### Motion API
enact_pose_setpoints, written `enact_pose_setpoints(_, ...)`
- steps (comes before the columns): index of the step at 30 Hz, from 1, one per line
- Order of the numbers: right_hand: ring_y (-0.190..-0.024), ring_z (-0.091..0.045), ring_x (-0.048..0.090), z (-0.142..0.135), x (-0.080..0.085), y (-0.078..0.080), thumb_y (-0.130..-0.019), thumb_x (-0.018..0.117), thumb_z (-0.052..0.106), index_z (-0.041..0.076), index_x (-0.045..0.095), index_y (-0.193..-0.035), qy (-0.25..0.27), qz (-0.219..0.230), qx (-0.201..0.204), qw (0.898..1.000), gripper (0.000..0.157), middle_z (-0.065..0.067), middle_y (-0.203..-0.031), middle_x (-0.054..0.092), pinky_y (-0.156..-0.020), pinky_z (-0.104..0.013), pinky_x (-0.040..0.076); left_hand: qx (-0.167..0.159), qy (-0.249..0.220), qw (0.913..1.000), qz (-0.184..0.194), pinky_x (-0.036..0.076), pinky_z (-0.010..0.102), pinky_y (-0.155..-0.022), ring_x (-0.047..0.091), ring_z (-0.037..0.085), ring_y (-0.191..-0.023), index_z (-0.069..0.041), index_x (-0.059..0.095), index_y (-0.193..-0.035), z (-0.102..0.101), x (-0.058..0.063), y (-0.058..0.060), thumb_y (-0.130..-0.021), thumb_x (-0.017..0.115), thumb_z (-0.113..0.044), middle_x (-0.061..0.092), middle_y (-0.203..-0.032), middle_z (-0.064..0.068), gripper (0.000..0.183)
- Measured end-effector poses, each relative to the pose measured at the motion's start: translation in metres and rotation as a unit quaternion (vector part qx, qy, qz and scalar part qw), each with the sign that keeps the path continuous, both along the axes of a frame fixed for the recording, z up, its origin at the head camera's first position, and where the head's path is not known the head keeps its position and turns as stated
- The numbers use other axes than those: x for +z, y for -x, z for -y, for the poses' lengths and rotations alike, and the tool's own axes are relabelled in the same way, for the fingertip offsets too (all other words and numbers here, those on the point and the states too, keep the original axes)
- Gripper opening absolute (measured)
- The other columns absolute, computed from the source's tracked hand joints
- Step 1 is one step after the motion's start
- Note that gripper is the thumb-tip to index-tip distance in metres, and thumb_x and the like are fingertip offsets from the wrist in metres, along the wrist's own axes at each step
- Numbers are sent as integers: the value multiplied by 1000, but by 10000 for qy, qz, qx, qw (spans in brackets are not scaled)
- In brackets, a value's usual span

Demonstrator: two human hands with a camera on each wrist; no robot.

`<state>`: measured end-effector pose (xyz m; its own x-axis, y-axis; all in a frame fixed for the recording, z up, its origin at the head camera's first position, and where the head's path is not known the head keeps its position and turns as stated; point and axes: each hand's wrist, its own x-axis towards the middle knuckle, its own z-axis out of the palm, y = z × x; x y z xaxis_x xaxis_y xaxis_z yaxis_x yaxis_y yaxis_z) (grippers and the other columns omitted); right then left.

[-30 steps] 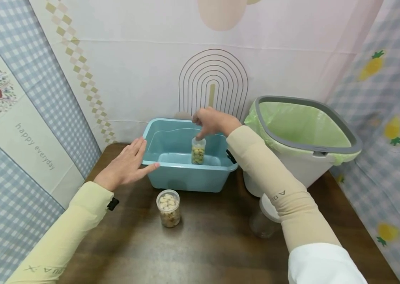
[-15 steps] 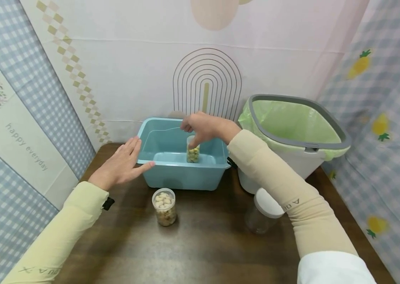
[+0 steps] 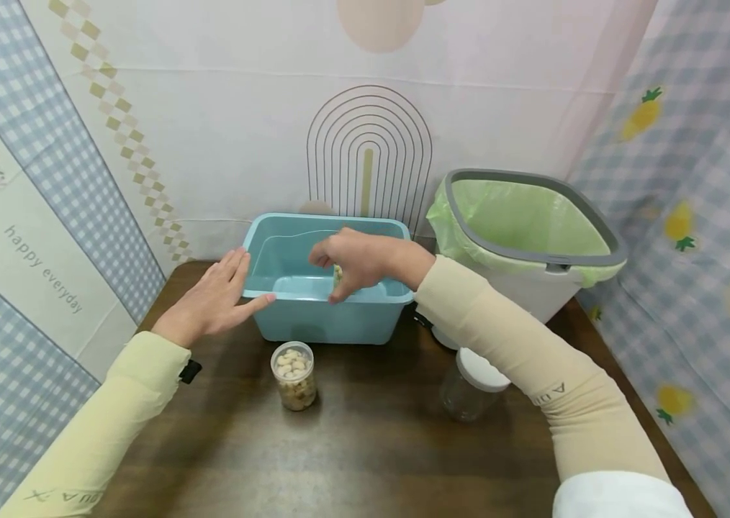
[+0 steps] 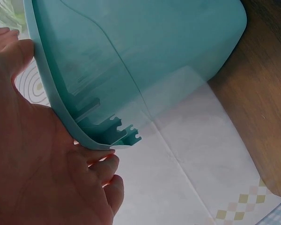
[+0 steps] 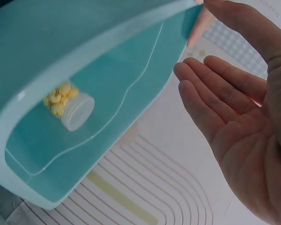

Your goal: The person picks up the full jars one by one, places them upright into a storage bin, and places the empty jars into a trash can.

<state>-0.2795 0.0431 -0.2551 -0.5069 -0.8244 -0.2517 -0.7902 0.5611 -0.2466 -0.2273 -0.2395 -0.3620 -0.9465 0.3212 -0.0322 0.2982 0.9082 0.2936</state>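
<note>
On the dark table (image 3: 339, 467), blue basin (image 3: 322, 321): probably light, stiff, smooth plastic; best held by its rim (image 3: 300, 296).
Left hand (image 3: 212, 298): fingers extended, touching the rim at the basin's left end.
Right hand (image 3: 365, 260): over the basin, fingers relaxed and parted, holding nothing.
Small lidded jar (image 5: 69, 106): inside the basin, yellowish pieces (image 5: 60, 98) within; likely light, rigid, slippery-sided; wrap fingers round its walls below the lid (image 5: 78, 114).

dk brn tbl (image 3: 339, 460), w/ blue tub (image 3: 326, 321), nut jar (image 3: 294, 379), wht-lidded jar (image 3: 466, 392), lined bin (image 3: 527, 288)
</note>
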Motion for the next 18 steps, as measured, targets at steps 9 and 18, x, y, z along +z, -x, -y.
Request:
enact_pose_setpoints(9,-137,-22,62,7,-11,-19,-91,85,30,4,55,-151,-119,29,311,9994,71,-11,-152,60,-114,-33,52,35,57,10000,42,7,64,-133,1,48,-164,11,3,-165,-1,1,0,-107,40,-65,-2,-176,29,103)
enact_pose_setpoints(18,-133,-21,65,13,-25,-30,-91,85,31,3,58,-148,-129,100,638,9978,69,-11,-148,64,-114,-33,52,23,56,10000,44,7,65,-132,1,48,-164,11,3,-165,-2,1,-2,-108,40,-65,-2,-176,29,103)
